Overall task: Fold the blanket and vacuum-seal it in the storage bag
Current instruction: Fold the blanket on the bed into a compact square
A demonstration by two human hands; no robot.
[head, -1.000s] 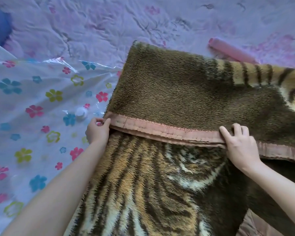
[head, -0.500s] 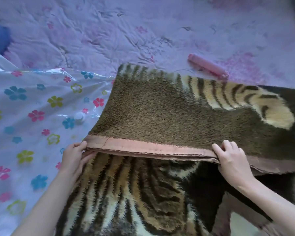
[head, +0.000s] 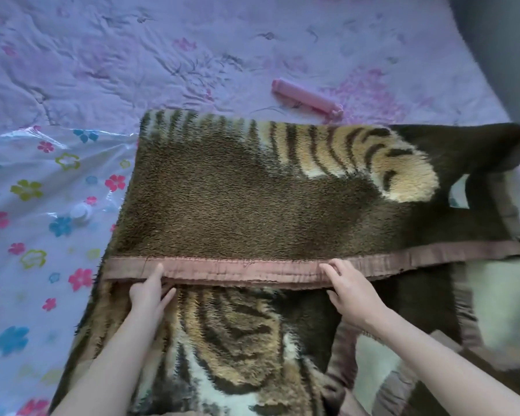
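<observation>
On the bed [head: 132, 55], both hands, left hand [head: 150, 291] and right hand [head: 353, 291], pinch the half-folded blanket [head: 237, 202]; the bag [head: 42, 205] lies unfilled, unsealed.

The blanket [head: 240, 205] is thick, shaggy pile cloth, matt and fuzzy, edged with a smooth, faintly shiny ribbon trim [head: 252, 270]. The storage bag [head: 39, 235] at the bed's left edge is glossy, crinkled clear plastic. The bedspread [head: 132, 55] is matt, quilted, wrinkled cloth. The pink pump [head: 306, 99] looks smooth plastic.
</observation>
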